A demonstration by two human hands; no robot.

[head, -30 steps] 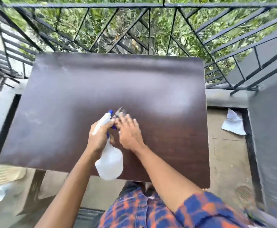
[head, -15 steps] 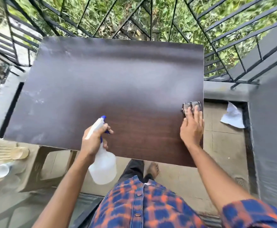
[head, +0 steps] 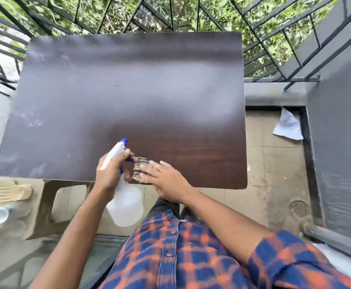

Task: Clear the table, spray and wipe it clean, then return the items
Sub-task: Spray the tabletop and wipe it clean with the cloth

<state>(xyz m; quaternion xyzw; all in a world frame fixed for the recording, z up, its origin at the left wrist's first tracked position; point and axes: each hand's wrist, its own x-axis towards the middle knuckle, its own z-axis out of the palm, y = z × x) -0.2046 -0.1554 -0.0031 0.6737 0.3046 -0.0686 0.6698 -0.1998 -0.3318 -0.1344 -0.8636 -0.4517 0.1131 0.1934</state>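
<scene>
The right hand (head: 166,180), fingers spread flat, presses the wiping cloth (head: 140,168) at the table (head: 128,90)'s 6 o'clock edge, back from the 3 o'clock edge half a second ago. The left hand (head: 110,172) grips the spray bottle (head: 125,202) beside it. Wiping looks partway done: the far half stays hazy.

Table (head: 128,90) top: dark wood-grain laminate, smooth, hazy sheen beyond the hands; spray bottle (head: 126,201) in left hand (head: 110,174): translucent white plastic (blue trigger); cloth (head: 140,168) under right hand (head: 166,180): mottled, rough-looking fabric.
</scene>
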